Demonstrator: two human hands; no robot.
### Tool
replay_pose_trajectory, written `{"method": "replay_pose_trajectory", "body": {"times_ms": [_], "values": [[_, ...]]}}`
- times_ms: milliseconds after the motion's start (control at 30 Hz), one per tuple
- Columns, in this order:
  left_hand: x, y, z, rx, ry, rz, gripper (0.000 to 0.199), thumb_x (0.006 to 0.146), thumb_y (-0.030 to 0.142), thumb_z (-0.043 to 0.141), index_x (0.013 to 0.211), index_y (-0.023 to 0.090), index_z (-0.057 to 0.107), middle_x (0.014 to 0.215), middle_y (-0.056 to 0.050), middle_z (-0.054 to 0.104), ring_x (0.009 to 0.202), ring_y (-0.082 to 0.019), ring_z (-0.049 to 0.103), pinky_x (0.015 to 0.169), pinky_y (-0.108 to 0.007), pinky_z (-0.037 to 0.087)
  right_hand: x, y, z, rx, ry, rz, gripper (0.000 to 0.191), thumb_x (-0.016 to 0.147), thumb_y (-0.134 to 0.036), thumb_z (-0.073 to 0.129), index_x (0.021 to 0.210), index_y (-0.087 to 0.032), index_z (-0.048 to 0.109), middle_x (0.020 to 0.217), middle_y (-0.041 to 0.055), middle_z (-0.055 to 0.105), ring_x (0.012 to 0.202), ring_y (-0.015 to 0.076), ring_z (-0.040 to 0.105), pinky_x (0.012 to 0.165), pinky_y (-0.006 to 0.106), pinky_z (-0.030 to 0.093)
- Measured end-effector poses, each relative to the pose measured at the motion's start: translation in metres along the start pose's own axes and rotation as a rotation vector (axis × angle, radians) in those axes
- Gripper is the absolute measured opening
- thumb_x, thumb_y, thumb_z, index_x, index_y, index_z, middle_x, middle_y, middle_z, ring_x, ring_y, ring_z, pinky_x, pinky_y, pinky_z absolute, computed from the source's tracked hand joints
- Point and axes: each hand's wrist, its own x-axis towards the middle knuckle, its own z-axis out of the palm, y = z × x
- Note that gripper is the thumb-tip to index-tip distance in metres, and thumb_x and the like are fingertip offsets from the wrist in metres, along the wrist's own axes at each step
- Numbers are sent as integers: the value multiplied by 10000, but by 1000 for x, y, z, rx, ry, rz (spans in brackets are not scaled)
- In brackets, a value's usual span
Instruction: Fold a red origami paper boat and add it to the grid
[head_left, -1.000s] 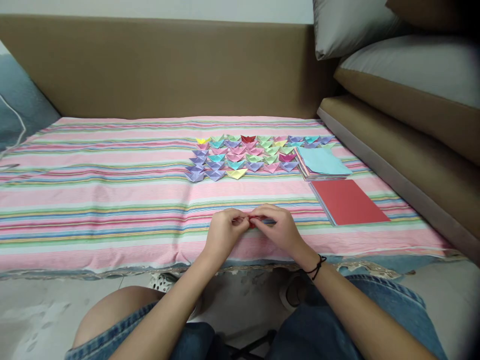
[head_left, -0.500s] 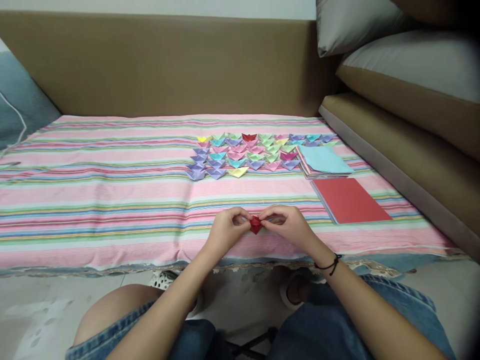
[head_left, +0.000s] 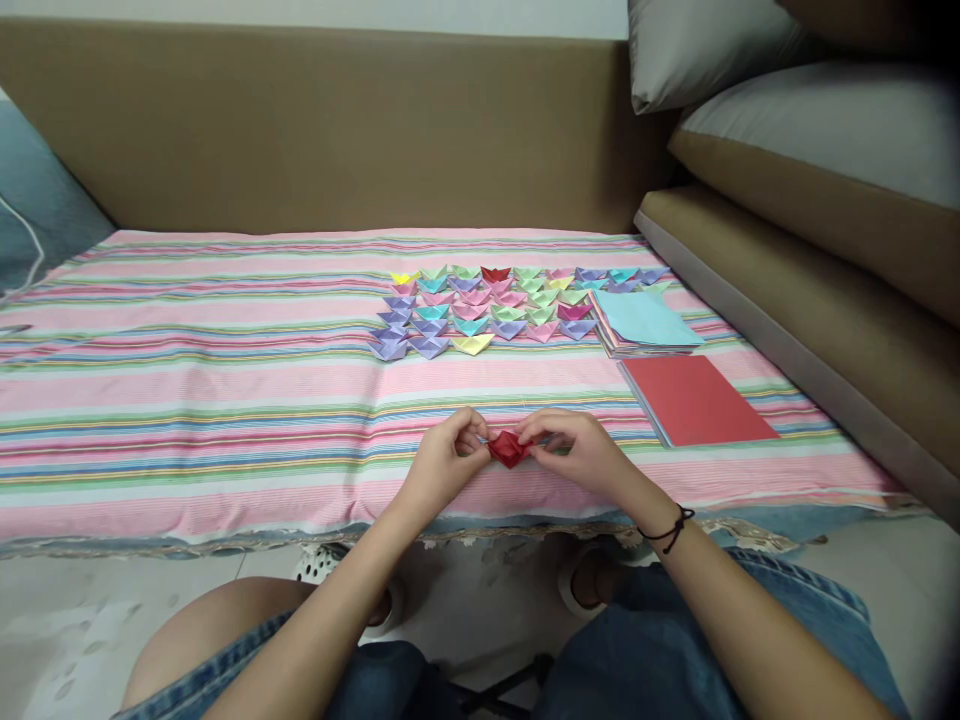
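Note:
A small folded red paper (head_left: 509,450) is held between both hands near the front edge of the striped cloth. My left hand (head_left: 448,456) pinches its left end with thumb and fingers. On the other side, my right hand (head_left: 576,446) grips the right end, its fingers curled. Beyond the hands lie rows of folded paper boats in several colours, among them a yellow boat (head_left: 472,344) in the nearest row and a red boat (head_left: 496,275) in the farthest one.
Right of the boats is a stack of paper with a light blue sheet (head_left: 651,319) on top. Closer in lies a red-topped paper stack (head_left: 697,400). Brown and grey cushions (head_left: 810,240) line the right side, and a brown backrest (head_left: 337,130) stands behind the cloth.
The hands have moved slightly apart, and more of the red paper shows between them, looking wider. My left hand has shifted a little to the left.

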Motion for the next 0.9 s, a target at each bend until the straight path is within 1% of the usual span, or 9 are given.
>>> {"method": "replay_pose_trajectory", "body": {"times_ms": [100,200,300,400,500,567,667,800,900], "values": [[-2,-1,-1,116,-19,59,63,700,115,518,732,169,517,713,6,572,628,-104,515,589,-214,406,0,-2,0,-87,-13,-71,249,702,-26,496,803,-189,655,977,62,653,879,183,618,594,228,497],[-5,1,-2,294,-24,152,124,715,72,474,748,172,540,705,3,566,659,-121,527,618,-230,412,0,-3,2,-197,-29,-129,279,711,3,455,807,-182,641,1018,75,624,888,184,601,607,245,480],[-8,5,-3,514,-50,263,148,756,67,452,791,178,543,765,-13,566,716,-140,533,648,-247,416,1,-3,4,-280,-31,-208,293,749,8,422,837,-175,634,1065,91,592,925,188,581,709,288,478],[-11,9,-3,703,-136,345,153,802,86,433,833,182,548,843,-33,575,767,-154,542,675,-256,429,1,-4,7,-308,-42,-258,293,764,11,414,862,-169,623,1073,100,571,979,197,553,818,323,462],[-12,9,-4,822,-197,410,152,845,133,423,894,183,557,915,-51,594,817,-169,563,701,-267,452,1,-5,9,-332,-53,-252,256,768,-2,441,857,-166,615,1043,99,568,969,203,543,827,333,461],[-13,8,-6,860,-213,451,163,869,164,413,933,178,562,943,-62,609,843,-178,580,709,-272,466,1,-6,10,-348,-56,-237,186,771,-40,498,853,-163,612,1020,98,569,945,209,543,812,336,466],[-16,6,-12,857,-215,508,206,896,200,394,996,182,573,980,-74,636,886,-180,604,736,-277,487,2,-8,10,-367,-53,-217,113,769,-107,579,859,-165,614,990,92,573,916,212,546,796,338,472],[-20,5,-18,840,-207,551,267,902,212,397,1113,205,560,1059,-76,646,943,-178,622,771,-278,506,3,-10,11,-391,-46,-200,91,805,-129,569,859,-177,624,954,77,585,898,202,553,787,330,472],[-22,4,-20,861,-208,556,289,901,209,402,1156,208,537,1150,-73,620,971,-180,619,783,-279,511,4,-11,13,-413,-41,-187,88,834,-134,544,828,-174,622,928,73,588,870,192,555,759,316,474]]}}
